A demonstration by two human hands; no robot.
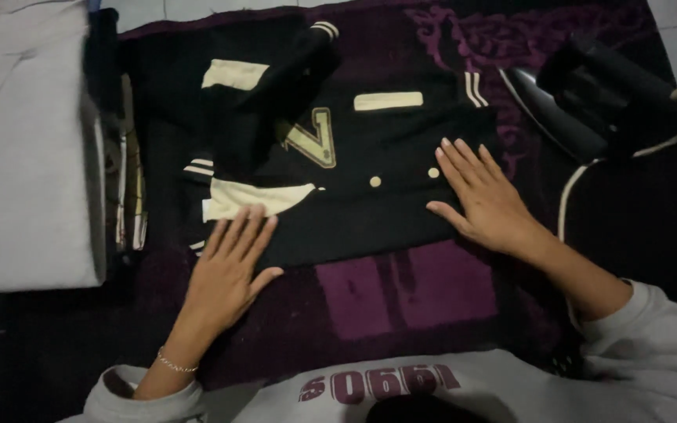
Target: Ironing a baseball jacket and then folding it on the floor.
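A black jacket [354, 188] with cream trim, cream buttons and a cream letter patch lies folded on a dark purple patterned cloth [432, 290]. My left hand [229, 270] lies flat with fingers spread on the jacket's lower left edge, beside a cream panel. My right hand [483, 200] presses flat on the jacket's right side, just right of the buttons. Neither hand grips anything. A thin bracelet is on my left wrist.
A black iron [589, 98] rests on its side at the upper right, its pale cord [570, 192] running down past my right forearm. A folded light grey cloth [25, 149] lies at the left, with a small stack of folded garments [127, 188] beside it. Tiled floor shows at the top.
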